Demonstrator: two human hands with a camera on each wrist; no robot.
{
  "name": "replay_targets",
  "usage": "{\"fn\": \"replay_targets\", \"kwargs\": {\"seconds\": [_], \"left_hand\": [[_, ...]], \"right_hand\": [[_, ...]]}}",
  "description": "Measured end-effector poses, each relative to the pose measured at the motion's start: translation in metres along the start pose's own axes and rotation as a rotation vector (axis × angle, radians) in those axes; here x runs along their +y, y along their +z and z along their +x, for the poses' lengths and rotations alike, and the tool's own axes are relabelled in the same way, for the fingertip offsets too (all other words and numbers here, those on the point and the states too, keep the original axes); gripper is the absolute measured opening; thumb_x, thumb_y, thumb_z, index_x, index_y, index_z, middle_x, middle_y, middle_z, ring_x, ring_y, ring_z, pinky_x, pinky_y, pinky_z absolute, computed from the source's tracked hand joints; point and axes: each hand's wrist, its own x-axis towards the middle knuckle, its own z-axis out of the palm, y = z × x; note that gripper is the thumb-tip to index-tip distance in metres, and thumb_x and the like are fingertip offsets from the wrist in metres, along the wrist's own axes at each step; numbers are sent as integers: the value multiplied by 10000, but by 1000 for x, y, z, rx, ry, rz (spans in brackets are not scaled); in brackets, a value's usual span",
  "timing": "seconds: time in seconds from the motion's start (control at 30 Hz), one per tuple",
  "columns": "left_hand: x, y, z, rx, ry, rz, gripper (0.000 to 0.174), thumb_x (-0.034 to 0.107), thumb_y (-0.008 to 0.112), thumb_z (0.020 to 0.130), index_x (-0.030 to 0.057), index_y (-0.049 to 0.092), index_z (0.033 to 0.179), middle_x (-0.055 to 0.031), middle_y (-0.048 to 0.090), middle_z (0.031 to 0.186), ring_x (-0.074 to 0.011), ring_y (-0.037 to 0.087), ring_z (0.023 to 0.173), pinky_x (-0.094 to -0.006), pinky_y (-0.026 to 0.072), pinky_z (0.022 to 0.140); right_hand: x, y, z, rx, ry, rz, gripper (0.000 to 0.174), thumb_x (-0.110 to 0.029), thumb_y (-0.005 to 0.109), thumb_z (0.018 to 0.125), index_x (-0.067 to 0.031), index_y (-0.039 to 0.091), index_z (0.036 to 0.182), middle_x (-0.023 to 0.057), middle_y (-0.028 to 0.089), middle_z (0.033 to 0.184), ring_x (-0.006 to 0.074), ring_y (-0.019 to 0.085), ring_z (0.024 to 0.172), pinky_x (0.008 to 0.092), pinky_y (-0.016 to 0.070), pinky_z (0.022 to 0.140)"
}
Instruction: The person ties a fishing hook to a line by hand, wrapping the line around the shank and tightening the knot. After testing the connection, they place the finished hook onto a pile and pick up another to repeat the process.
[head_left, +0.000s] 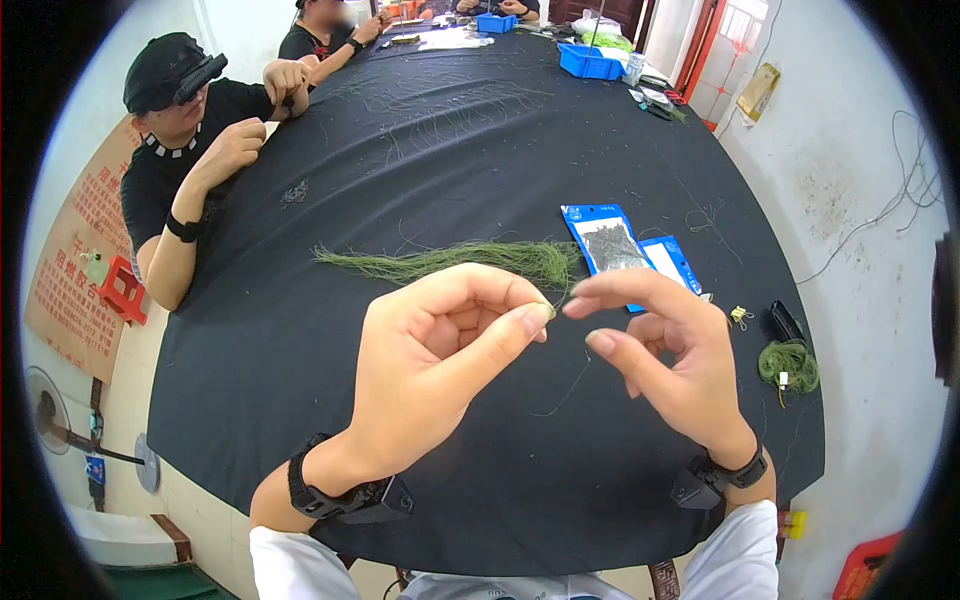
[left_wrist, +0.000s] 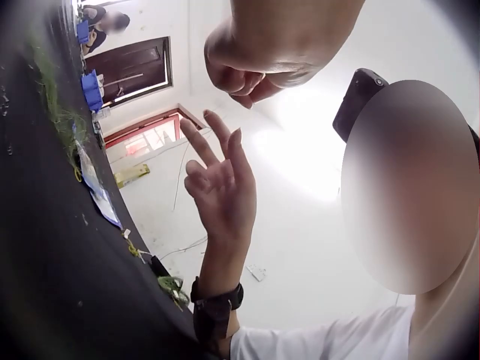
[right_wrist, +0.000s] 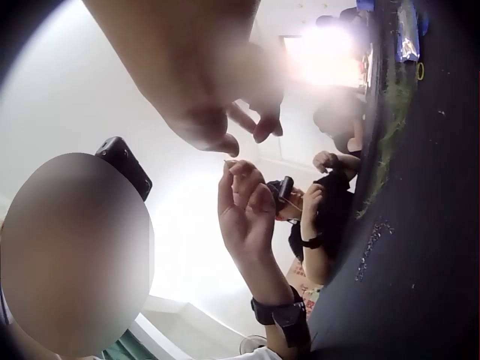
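No lettering can be read. Red characters stand on a brown board (head_left: 68, 262) against the wall, well left of the left hand (head_left: 440, 350), too blurred to make out. Print on the blue packets (head_left: 612, 245), just beyond the right hand (head_left: 672, 352), is too small.

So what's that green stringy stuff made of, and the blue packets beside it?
The green bundle, like the green strand that the left hand pinches, looks like fine thread or line, maybe nylon: hair-thin, wavy, matte. The blue packets look like glossy plastic film: flat, printed, with a clear window.
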Motion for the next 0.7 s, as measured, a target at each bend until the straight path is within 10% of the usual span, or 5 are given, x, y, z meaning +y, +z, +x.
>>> {"fn": "replay_targets", "kwargs": {"seconds": [0.33, 0.7], "left_hand": [[1, -4, -2, -70, 38, 53, 108, -17, 583, 860, -63, 604, 956, -67, 629, 874, -66, 591, 802, -171, 466, 682], [-1, -2, -2, 8, 220, 452, 79, -69, 589, 817, -55, 603, 893, -72, 608, 843, -73, 558, 731, -179, 436, 643]], "right_hand": [[-3, -1, 4, -182, 293, 365, 105, -81, 587, 877, 3, 621, 929, 23, 609, 714, 32, 525, 540, 162, 394, 457], [0, 15, -4, 3, -208, -129, 104, 4, 650, 779, -4, 632, 881, 55, 613, 670, 85, 572, 547, 205, 429, 472]]}}
